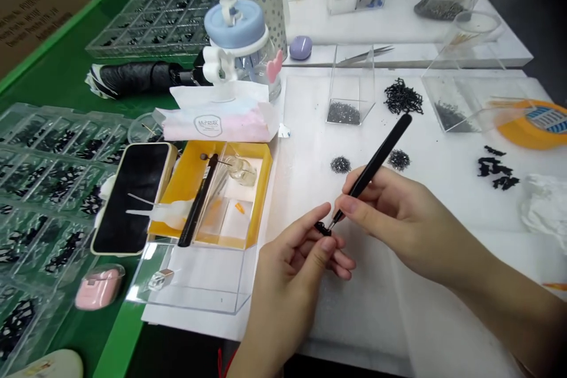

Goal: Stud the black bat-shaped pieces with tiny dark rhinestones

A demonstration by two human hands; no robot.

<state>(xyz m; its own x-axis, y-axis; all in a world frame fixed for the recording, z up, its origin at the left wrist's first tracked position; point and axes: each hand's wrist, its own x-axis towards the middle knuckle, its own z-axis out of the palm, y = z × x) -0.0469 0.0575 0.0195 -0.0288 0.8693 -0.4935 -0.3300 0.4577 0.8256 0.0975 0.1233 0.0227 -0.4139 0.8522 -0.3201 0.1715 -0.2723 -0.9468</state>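
Between its thumb and fingers, my left hand [305, 260] pinches a small black piece [322, 228]. My right hand [390, 212] grips a black pen-like tool [376, 159], held slanted, with its thin metal tip touching or very near the piece. Beyond my hands on the white surface lie two small piles of dark glittering bits, one on the left [341, 165] and one on the right [399, 159]. A larger heap of black pieces [403, 96] sits farther back.
Left of my hands are a yellow tray [264, 189], a clear box [199, 301] and a phone [133, 198]. Behind stand a blue-lidded cup [234, 23] and a clear container [352, 82]. Orange tape [531, 130] and black scraps [496, 168] lie right. Another person's hands show at the top.
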